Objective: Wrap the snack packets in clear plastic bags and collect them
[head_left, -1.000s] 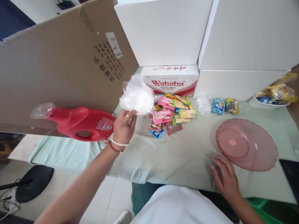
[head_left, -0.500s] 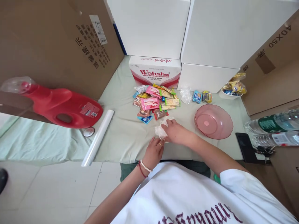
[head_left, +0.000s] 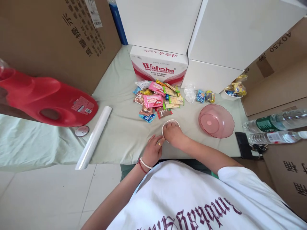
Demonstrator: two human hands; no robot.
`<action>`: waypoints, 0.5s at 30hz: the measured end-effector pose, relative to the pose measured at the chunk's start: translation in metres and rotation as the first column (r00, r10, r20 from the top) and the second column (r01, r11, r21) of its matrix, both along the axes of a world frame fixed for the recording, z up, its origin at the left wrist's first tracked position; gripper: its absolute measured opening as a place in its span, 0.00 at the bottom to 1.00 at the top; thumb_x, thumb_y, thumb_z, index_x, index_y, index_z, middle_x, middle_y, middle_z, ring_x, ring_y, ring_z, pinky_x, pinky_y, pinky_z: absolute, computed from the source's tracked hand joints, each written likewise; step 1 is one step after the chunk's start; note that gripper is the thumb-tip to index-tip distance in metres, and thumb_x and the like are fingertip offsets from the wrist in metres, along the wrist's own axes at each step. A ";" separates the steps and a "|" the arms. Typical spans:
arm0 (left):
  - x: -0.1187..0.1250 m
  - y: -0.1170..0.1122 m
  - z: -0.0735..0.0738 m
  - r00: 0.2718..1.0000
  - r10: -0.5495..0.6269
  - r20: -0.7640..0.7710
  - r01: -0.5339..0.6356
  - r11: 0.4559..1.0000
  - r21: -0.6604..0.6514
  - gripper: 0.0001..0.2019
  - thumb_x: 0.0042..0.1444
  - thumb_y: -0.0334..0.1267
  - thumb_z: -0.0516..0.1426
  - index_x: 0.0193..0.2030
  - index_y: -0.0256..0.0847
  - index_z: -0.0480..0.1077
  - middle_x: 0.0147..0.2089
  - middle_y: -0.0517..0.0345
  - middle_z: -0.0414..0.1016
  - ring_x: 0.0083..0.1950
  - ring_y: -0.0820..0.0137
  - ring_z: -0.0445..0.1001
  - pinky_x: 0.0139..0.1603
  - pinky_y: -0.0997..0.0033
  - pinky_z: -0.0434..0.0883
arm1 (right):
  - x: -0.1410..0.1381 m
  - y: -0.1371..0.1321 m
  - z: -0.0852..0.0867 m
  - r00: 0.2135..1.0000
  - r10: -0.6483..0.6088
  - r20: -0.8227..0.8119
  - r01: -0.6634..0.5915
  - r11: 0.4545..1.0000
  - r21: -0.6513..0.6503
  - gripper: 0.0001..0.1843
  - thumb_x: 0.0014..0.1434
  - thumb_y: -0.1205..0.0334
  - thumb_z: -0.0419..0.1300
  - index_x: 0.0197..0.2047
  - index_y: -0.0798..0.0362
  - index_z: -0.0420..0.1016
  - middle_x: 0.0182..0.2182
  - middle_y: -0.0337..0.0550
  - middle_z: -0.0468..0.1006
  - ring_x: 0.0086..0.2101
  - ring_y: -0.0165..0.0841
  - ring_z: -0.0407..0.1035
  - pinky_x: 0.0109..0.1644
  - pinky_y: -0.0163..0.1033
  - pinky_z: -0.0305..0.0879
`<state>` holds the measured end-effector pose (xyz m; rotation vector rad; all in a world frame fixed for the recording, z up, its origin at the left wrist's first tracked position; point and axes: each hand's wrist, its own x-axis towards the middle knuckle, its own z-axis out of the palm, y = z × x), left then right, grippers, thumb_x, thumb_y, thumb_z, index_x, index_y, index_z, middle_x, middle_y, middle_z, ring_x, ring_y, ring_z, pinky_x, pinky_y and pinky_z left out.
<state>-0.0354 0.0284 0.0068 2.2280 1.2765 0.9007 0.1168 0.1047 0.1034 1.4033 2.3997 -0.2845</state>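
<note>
A small round white dish (head_left: 169, 122) sits on the pale green cloth (head_left: 120, 137) just in front of me. My right hand (head_left: 174, 135) lies over its near half with fingers curled down onto it. My left hand (head_left: 153, 151), with a ring and bead bracelets, rests on the cloth beside the dish, fingers stretched towards its left edge. A heap of coloured snack packets (head_left: 157, 100) lies just beyond the dish. I cannot make out the crumpled clear plastic under the hands.
A pink plastic plate (head_left: 216, 120) is to the right, a dark phone (head_left: 242, 145) and two water bottles (head_left: 275, 127) beyond it. On the left are a film roll (head_left: 94, 137), a round lid (head_left: 82, 131) and a red jug (head_left: 48, 100). A Wahaha box (head_left: 159, 65), white boxes and cardboard stand behind.
My left hand carried the crumpled plastic from up near the jug down to the cloth. Both hands met over it, and a round white dish now shows under my right hand.
</note>
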 end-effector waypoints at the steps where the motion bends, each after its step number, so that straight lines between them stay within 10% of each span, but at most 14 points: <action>1: 0.001 0.000 -0.001 1.000 0.015 0.003 -0.015 1.000 -0.006 0.32 0.57 0.23 0.50 0.66 0.52 0.70 0.57 0.47 0.79 0.60 0.59 0.77 0.70 0.40 0.69 | 0.002 0.002 0.000 1.000 -0.004 -0.014 0.004 1.000 0.001 0.21 0.70 0.72 0.45 0.59 0.71 0.71 0.54 0.75 0.75 0.52 0.53 0.71 0.51 0.52 0.68; 8: 0.000 -0.004 0.003 0.991 0.095 0.093 -0.092 0.995 -0.042 0.33 0.61 0.23 0.47 0.70 0.52 0.67 0.59 0.48 0.77 0.59 0.61 0.76 0.61 0.56 0.77 | 0.049 0.017 0.003 0.929 -0.192 -0.316 0.140 0.973 -0.181 0.21 0.60 0.71 0.59 0.57 0.60 0.73 0.51 0.56 0.80 0.48 0.43 0.74 0.52 0.43 0.68; 15: -0.002 0.005 -0.001 0.994 0.049 0.094 -0.056 0.996 0.070 0.29 0.63 0.25 0.51 0.69 0.47 0.67 0.60 0.46 0.71 0.57 0.63 0.74 0.56 0.57 0.78 | 0.100 0.021 0.016 0.224 -0.634 -0.740 0.067 0.768 -0.637 0.23 0.46 0.58 0.70 0.47 0.53 0.76 0.40 0.41 0.83 0.43 0.41 0.77 0.50 0.45 0.72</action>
